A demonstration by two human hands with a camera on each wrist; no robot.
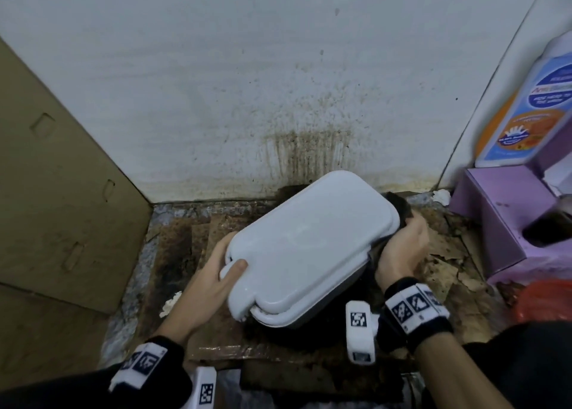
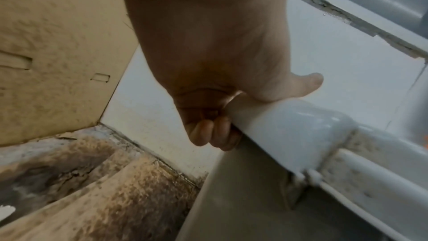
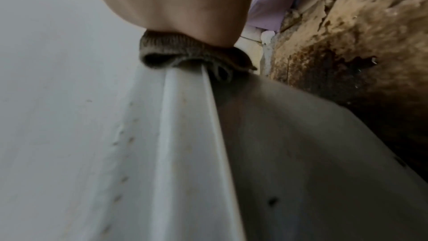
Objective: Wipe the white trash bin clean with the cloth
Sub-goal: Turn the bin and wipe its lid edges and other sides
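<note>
The white trash bin point(image 1: 303, 241) stands tilted on the dirty floor, its closed lid facing up toward me. My left hand point(image 1: 216, 272) grips the lid's near-left tab point(image 2: 273, 131), thumb on top and fingers curled beneath. My right hand point(image 1: 402, 247) holds a dark brownish cloth point(image 1: 399, 207) against the bin's far-right rim. In the right wrist view the cloth point(image 3: 185, 52) is bunched under my palm on the rim edge point(image 3: 185, 116). My right fingers are hidden behind the cloth and bin.
A stained white wall point(image 1: 278, 83) rises right behind the bin. A flat cardboard sheet point(image 1: 55, 176) leans on the left. A purple box point(image 1: 510, 222) with a detergent bottle point(image 1: 532, 105) stands at the right. Soiled cardboard point(image 1: 192, 241) covers the floor.
</note>
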